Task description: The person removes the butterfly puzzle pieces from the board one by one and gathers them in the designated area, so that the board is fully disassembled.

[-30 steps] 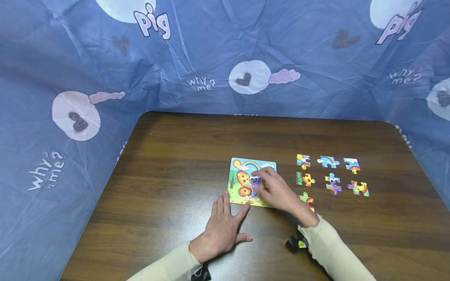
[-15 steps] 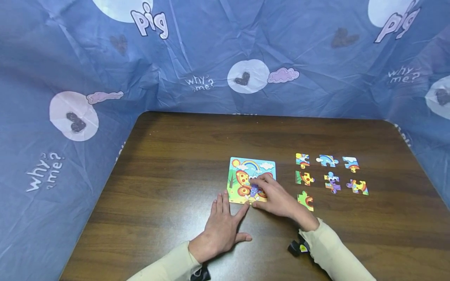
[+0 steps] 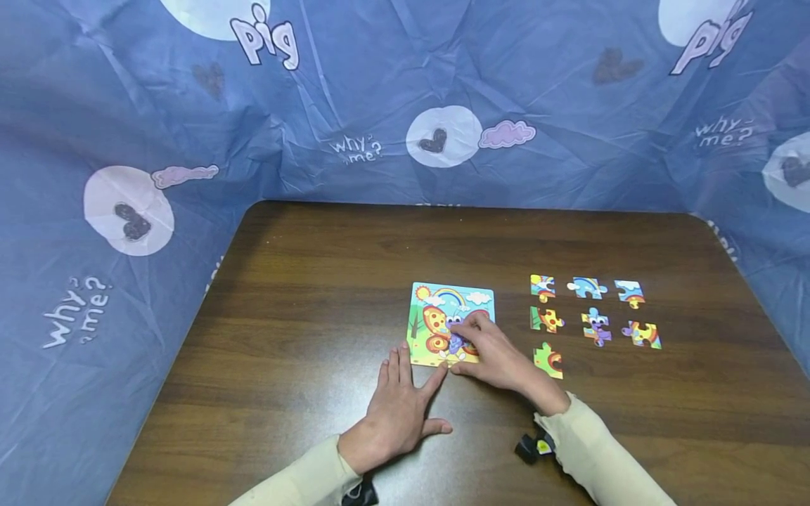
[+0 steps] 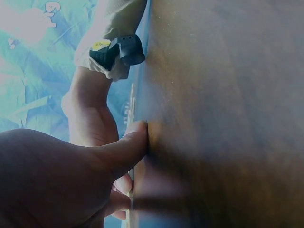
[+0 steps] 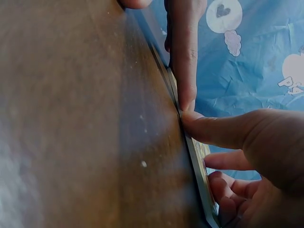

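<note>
Cardboard puzzle board (image 3: pixel 451 313), mid-surface (image 3: pixel 316 281). Right hand (image 3: pixel 490 351) pinches a centre piece; left hand (image 3: pixel 399 407), spread flat, braces the near edge. Seven loose pieces (image 3: pixel 595 325) lie right. Risk: board sliding if the brace lifts.

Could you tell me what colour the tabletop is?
Dark brown wood grain on the tabletop, clearest in the head view.
</note>
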`<state>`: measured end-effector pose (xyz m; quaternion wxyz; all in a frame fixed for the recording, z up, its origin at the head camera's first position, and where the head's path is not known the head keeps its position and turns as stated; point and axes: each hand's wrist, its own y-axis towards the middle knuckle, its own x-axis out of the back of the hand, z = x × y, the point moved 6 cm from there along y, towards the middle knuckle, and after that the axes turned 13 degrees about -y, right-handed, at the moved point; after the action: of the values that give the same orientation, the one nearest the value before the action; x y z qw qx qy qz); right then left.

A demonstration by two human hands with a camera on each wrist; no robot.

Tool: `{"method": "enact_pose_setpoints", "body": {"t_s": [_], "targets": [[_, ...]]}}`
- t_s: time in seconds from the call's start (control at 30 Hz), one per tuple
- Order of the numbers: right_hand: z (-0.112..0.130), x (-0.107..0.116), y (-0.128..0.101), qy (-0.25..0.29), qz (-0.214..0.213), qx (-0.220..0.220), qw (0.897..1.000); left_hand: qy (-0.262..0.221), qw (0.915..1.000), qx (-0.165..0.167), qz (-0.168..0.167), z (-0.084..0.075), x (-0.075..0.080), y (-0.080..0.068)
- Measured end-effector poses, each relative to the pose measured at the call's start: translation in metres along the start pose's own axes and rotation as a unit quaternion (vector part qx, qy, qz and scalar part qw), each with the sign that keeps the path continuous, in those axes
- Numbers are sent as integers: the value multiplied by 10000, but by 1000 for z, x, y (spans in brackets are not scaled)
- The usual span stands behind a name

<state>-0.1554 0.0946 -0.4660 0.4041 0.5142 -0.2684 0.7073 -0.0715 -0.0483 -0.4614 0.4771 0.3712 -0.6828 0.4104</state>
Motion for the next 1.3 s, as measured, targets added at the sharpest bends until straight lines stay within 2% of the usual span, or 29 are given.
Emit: {"method": "enact_pose_setpoints", "body": {"t_s": [0.63, 1.0, 1.3], "targets": [[7, 0, 3, -224, 21, 245, 9994, -65, 10000, -54, -19, 1, 3, -1], [8, -1, 13, 150, 473, -389, 9980, -56, 10000, -54, -17, 0, 3, -1], [7, -1, 10, 339, 440, -566, 9969, -51, 10000, -28, 50, 0, 1, 0]]}}
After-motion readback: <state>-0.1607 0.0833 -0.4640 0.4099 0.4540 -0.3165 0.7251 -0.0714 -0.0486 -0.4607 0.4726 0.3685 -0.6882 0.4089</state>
